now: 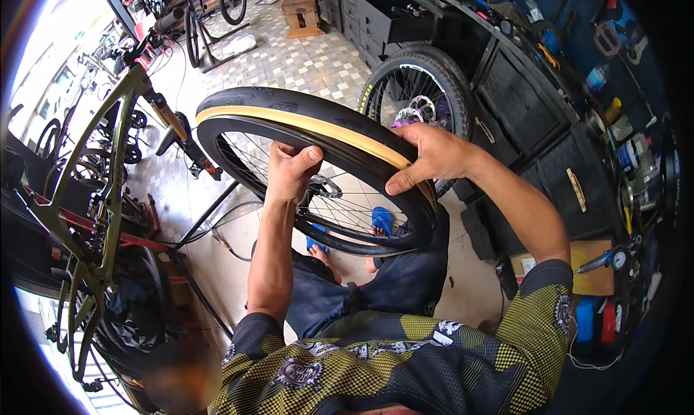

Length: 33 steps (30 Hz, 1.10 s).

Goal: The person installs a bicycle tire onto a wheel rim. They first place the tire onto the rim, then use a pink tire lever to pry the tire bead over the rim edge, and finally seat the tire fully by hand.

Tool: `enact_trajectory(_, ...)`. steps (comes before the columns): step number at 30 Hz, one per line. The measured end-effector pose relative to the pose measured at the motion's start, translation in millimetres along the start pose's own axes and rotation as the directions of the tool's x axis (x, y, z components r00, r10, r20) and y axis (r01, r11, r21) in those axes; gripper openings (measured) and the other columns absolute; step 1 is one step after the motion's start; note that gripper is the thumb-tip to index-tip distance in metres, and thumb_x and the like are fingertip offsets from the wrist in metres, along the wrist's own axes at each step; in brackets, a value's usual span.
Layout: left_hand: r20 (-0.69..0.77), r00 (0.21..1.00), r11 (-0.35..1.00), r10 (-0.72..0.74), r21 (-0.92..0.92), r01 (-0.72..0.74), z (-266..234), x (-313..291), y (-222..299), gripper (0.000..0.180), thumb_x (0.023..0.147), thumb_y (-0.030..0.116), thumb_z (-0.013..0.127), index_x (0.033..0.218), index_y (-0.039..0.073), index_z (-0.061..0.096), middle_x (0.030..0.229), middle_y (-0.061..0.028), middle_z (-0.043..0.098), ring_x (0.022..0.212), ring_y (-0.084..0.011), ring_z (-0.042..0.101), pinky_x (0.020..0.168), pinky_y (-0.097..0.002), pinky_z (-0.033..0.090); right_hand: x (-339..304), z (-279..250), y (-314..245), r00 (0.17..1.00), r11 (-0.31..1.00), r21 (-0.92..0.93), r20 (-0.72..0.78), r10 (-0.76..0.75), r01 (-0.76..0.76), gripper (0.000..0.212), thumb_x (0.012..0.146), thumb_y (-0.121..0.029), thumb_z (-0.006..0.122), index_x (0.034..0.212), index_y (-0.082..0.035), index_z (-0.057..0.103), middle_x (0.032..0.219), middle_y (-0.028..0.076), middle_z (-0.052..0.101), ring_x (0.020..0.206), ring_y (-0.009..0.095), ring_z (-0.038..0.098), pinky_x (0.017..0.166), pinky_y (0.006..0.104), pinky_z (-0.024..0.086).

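A bicycle wheel with a deep black rim [221, 149], thin spokes and a disc rotor [329, 187] is held tilted in front of my body, its near edge by my thighs. A black tyre with a tan sidewall [289, 123] lies along the rim's far and right side, where it stands off the rim. My left hand [290, 170] is closed on the rim, thumb on top, most fingers hidden. On the right side my right hand [436, 155] grips the tyre, its thumb pressed on the near side and its fingers over the outer side.
Beyond my right hand stands another wheel with a knobby tyre [453, 79]. An olive bike frame [119, 147] hangs at left. Black cabinets [517, 97] with an open drawer [394, 21] line the right. Blue sandals [382, 220] are on my feet; a wooden stool [303, 14] stands far off.
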State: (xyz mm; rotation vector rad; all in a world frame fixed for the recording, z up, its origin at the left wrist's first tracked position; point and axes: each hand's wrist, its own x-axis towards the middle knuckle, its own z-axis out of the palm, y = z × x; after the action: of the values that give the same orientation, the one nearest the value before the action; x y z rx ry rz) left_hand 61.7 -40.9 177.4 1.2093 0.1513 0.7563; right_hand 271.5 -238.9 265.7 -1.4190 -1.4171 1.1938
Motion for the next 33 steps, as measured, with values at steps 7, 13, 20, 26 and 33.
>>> enact_trajectory(7,-0.011,1.0,1.0,0.015,0.024,-0.014,-4.7,0.9,-10.2,0.059,0.082,0.053,0.09,0.095,-0.001,0.071,0.071,0.0023,0.059,0.056,-0.0084,0.044,0.052,-0.0267,0.03,-4.9,1.2,-1.6,0.995,0.974,-0.224,-0.095,-0.041,0.019,0.057,0.077,-0.036,0.096,0.111,0.005,0.075,0.096,0.013,0.08,0.084,0.016,0.073,0.081,0.0327,0.057)
enact_trajectory(13,-0.061,0.998,1.0,0.005,-0.024,-0.007,0.2,2.3,-20.3,0.049,0.083,0.038,0.094,0.096,-0.003,0.07,0.07,0.0042,0.053,0.054,-0.0066,0.041,0.049,-0.0258,0.027,-22.3,10.7,6.4,0.956,0.935,-0.354,-0.28,-0.083,-0.022,0.054,0.076,-0.039,0.095,0.102,0.004,0.076,0.086,0.014,0.078,0.078,0.019,0.074,0.074,0.0359,0.056)
enact_trajectory(20,-0.007,0.995,0.988,0.097,-0.118,-0.097,-17.1,2.0,-11.1,0.058,0.087,0.047,0.087,0.114,-0.003,0.073,0.103,-0.0088,0.077,0.091,-0.0226,0.075,0.084,-0.0391,0.061,-31.6,12.1,26.8,0.969,0.964,-0.209,-0.148,-0.197,0.164,0.069,0.078,-0.041,0.096,0.121,0.003,0.066,0.109,0.015,0.076,0.099,0.02,0.072,0.09,0.0347,0.055)
enact_trajectory(26,0.071,0.997,0.996,0.036,-0.089,-0.03,-42.7,2.4,-15.9,0.059,0.088,0.05,0.085,0.115,-0.002,0.072,0.101,-0.008,0.077,0.077,-0.0171,0.069,0.083,-0.0372,0.058,-39.6,21.0,68.1,0.972,0.977,-0.027,-0.105,-0.212,0.21,0.067,0.077,-0.03,0.098,0.126,0.002,0.066,0.113,0.012,0.077,0.103,0.017,0.071,0.095,0.0335,0.055)
enact_trajectory(33,0.033,0.999,0.999,0.032,-0.027,-0.031,-39.4,-0.9,-10.8,0.05,0.089,0.052,0.083,0.091,0.004,0.069,0.089,-0.0019,0.073,0.053,-0.007,0.046,0.058,-0.0254,0.041,-37.2,28.7,60.8,0.967,0.981,-0.11,-0.182,-0.178,0.16,0.067,0.076,-0.036,0.097,0.121,0.005,0.067,0.107,0.017,0.078,0.097,0.023,0.075,0.09,0.0357,0.057)
